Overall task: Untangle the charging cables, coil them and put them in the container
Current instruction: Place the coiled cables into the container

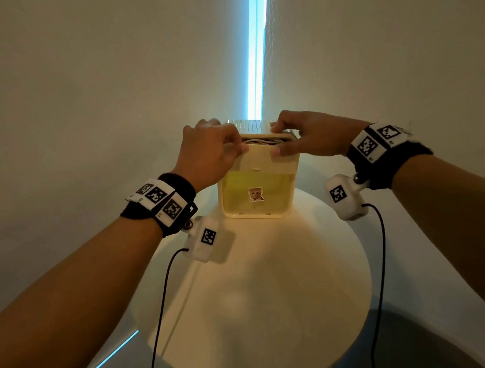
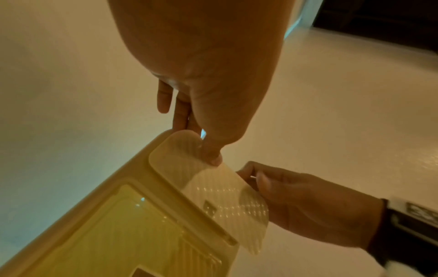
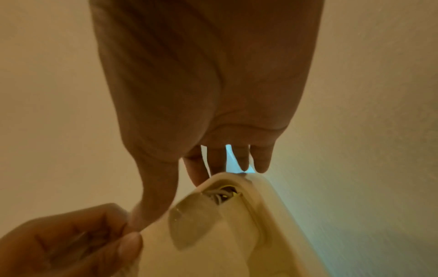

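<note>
A cream container (image 1: pixel 266 212) with a yellow see-through front stands at the far side of the round table. White cables (image 1: pixel 261 141) lie coiled inside it and show through the gap at its top; in the right wrist view the cables (image 3: pixel 220 196) show under the rim. A translucent ribbed lid (image 2: pixel 213 187) sits tilted over the opening. My left hand (image 1: pixel 212 148) pinches the lid's left end and my right hand (image 1: pixel 298 138) pinches its right end. Thumbs are on the near side, fingers behind.
The round white table (image 1: pixel 259 298) holds only the container, close to its far edge. Pale walls meet in a corner right behind it, with a blue-lit strip (image 1: pixel 257 52). Thin black wires (image 1: pixel 161 306) hang from my wrist cameras over the table.
</note>
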Tool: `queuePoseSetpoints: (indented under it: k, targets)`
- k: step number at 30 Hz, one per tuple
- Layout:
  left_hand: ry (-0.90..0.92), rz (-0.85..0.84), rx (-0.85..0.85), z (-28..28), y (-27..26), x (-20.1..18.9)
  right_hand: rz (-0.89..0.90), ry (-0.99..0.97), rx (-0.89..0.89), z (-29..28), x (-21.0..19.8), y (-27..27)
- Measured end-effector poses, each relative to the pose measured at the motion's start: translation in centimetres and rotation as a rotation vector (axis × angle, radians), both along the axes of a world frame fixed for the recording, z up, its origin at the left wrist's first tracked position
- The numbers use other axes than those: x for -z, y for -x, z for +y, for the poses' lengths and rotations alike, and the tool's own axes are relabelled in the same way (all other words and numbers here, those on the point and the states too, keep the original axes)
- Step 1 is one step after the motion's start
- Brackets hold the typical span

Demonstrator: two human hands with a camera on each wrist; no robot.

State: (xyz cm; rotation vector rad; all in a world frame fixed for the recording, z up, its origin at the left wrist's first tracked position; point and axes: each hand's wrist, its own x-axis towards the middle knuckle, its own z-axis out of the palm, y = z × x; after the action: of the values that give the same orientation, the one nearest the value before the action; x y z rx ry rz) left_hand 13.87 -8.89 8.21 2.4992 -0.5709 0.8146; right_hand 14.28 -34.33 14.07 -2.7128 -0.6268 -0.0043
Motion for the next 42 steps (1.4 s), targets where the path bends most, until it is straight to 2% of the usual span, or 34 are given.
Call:
queuePoseSetpoints:
  k: [2,5,9,15,19,24,26,29,31,33,36,39,42]
  targets:
    - [0.004,0.018,-0.028,-0.1,-0.2,0.4,-0.024,0.005,0.014,0.1,0.5,-0.1]
    - [0.042,-0.023,-0.03,-0.4,-0.4,1.0,-0.15,-0.05,0.017,0.5,1.4,0.0]
    - [0.152,0.014,0.08,-0.3,-0.5,1.4,-0.238,-0.164,0.039,0.5,2.7,0.4]
    - [0.245,0.016,0.107,0.3,-0.1,1.2,-0.249,-0.538,0.129,-0.4,5.6,1.2]
    - [0.362,0.077,0.132,0.5,-0.3,0.9,-0.368,-0.584,0.122,-0.2,6.8,1.7]
    - [0.437,0.062,0.193,0.7,-1.1,1.2,-0.439,-0.706,0.153,0.9,7.6,1.5]
    - [0.494,0.108,0.208,0.7,-0.9,1.4,-0.41,-0.782,0.191,0.8,8.0,1.7]
    - [0.71,0.241,0.153,1.1,0.0,2.3,-0.25,-0.884,0.301,0.6,9.4,2.4]
    - [0.891,0.389,0.141,1.1,0.7,3.6,-0.092,-0.966,0.366,0.6,10.8,2.8]
    - [1.002,0.557,0.171,0.7,1.6,5.4,-0.032,-1.009,0.417,0.9,12.6,3.2]
    - [1.063,0.685,0.171,-0.1,2.8,7.6,-0.01,-1.077,0.421,1.8,15.2,3.7]
    - [1.107,0.686,0.136,-0.8,3.0,8.0,0.02,-1.115,0.408,2.3,15.8,3.5]
    - [1.06,0.699,0.091,-0.8,2.0,7.9,0.044,-1.115,0.4,2.4,15.4,2.5]
